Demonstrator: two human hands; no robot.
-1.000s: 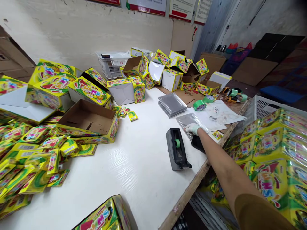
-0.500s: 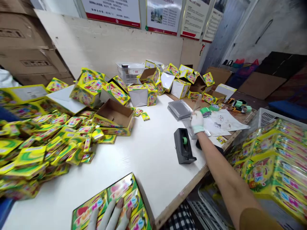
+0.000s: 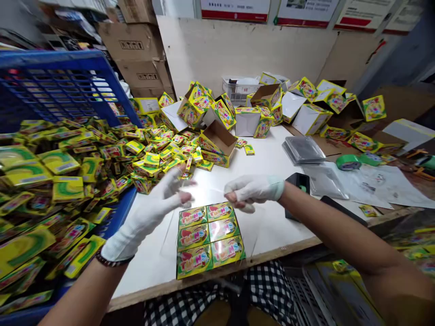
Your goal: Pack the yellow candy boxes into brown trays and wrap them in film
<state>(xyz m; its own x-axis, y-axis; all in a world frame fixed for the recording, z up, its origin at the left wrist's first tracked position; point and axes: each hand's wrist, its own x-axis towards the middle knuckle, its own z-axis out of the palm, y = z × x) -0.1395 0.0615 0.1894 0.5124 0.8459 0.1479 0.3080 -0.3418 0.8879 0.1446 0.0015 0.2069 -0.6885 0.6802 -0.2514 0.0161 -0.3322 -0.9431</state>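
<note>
Glossy cardboard packs (image 3: 209, 240); matt white table (image 3: 272, 158).

The tabletop (image 3: 217, 181) is plain white with a bare wooden edge along its near side. On it lies a block of six packets (image 3: 209, 237), yellow and green with red and pink lettering. Both hands wear white knit gloves: the left hand (image 3: 159, 203) and the right hand (image 3: 251, 191), whose cuff is pale green. The crate (image 3: 61, 86) at the left edge is blue, heaped with yellow-green small boxes (image 3: 68, 181). The tape dispenser (image 3: 297, 183) is black, the tape rolls (image 3: 348, 162) green. The trousers (image 3: 265, 290) below the near edge are black-and-white checked.
</note>
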